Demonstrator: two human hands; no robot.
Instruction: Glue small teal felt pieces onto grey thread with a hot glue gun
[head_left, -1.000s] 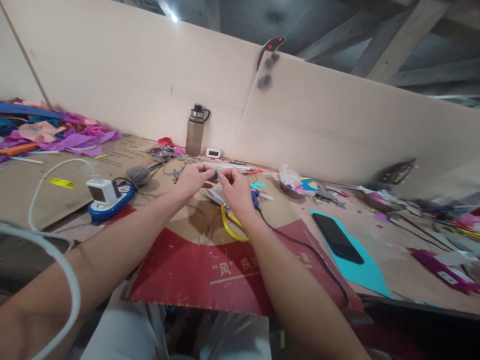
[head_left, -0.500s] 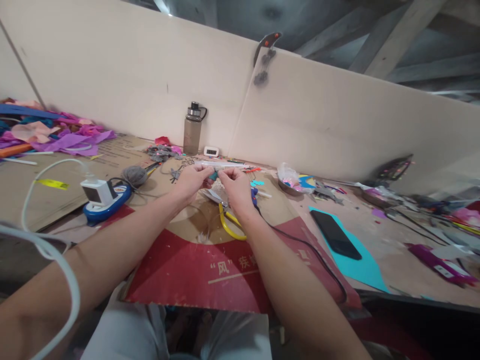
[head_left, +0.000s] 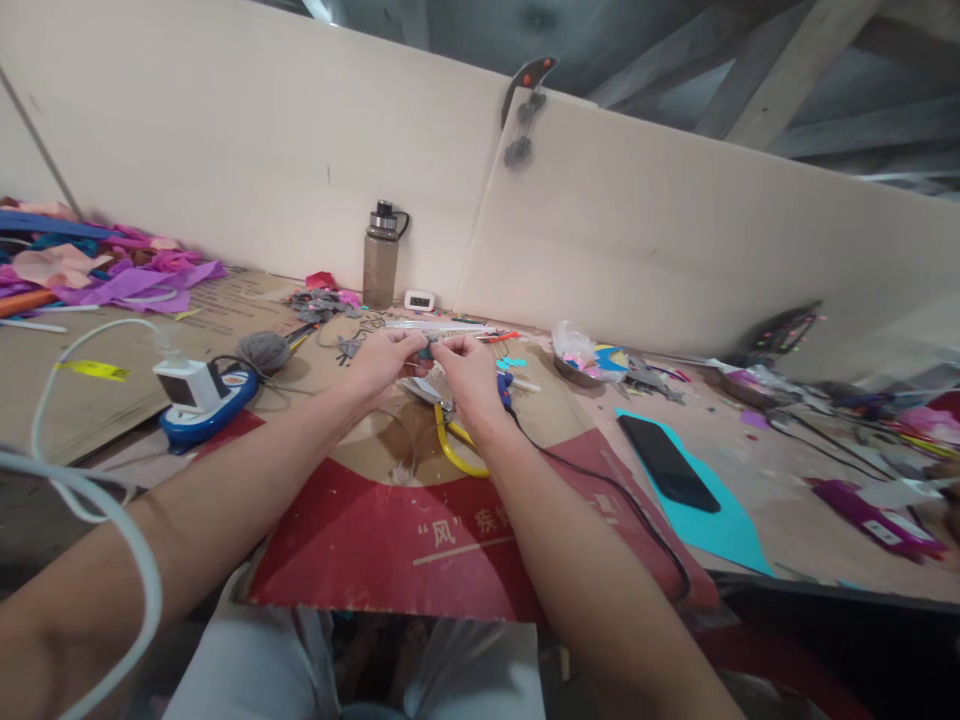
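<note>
My left hand [head_left: 386, 362] and my right hand [head_left: 465, 368] meet over the middle of the cardboard, fingertips pinched together. Between them is a small teal-grey piece [head_left: 425, 352], mostly covered by the fingers; its kind cannot be made out. Below my right hand lie scissors with yellow handles [head_left: 456, 455], their blades partly hidden. A blue tool with a black cord [head_left: 505, 385], perhaps a glue gun, shows just right of my right hand. Small turquoise cut pieces [head_left: 511, 363] lie beyond it.
A red and brown cardboard sheet [head_left: 360, 560] lies before me. Left are a blue power strip [head_left: 206, 425], grey yarn [head_left: 264, 350] and felt scraps [head_left: 127, 280]. A bottle [head_left: 381, 265] stands behind. Right are a phone [head_left: 667, 462] on a turquoise sheet [head_left: 739, 540] and a bowl [head_left: 577, 374].
My hands stay pinched at the same small piece, with barely any finger movement. The whole view has shifted slightly. At the far right edge, a dark shape, perhaps a hand, appears near the purple device.
</note>
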